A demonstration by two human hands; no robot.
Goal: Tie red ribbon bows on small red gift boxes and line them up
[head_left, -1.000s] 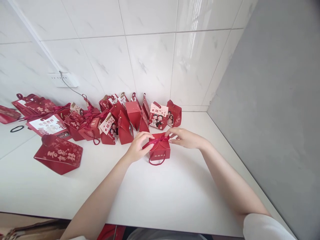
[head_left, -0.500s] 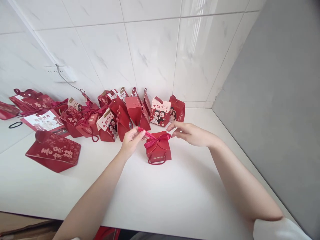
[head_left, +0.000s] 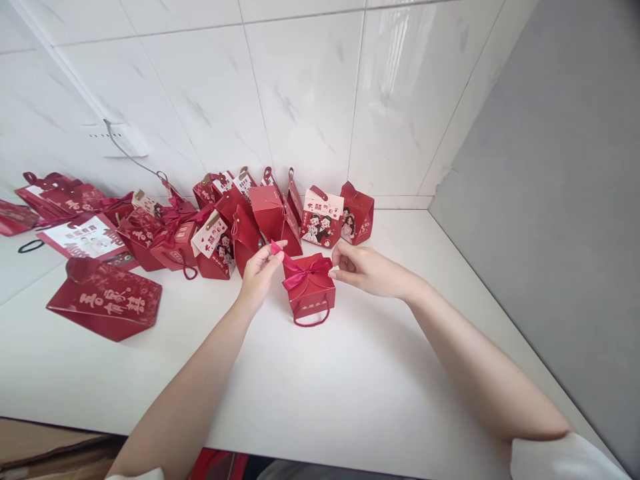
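A small red gift box (head_left: 314,301) stands on the white table in front of me, its twisted cord handle hanging at the front. A shiny red ribbon (head_left: 299,277) is tied in a bow across its top. Between thumb and fingers, my left hand (head_left: 260,273) pinches a ribbon tail and draws it up to the left. My right hand (head_left: 367,270) is at the right end of the bow, its fingers curled and closed at the ribbon loop there. Part of that loop is hidden by the fingertips.
Several red gift boxes, including one with a cartoon couple (head_left: 323,220), stand along the tiled wall. A larger red box (head_left: 107,300) lies at the left. A black loop (head_left: 31,246) is at the far left. A grey panel (head_left: 555,200) borders the table's right side.
My right hand has moved in to the bow, and its fingers have closed there. The small box has turned slightly. My left hand keeps its pinch on the ribbon, a little higher.
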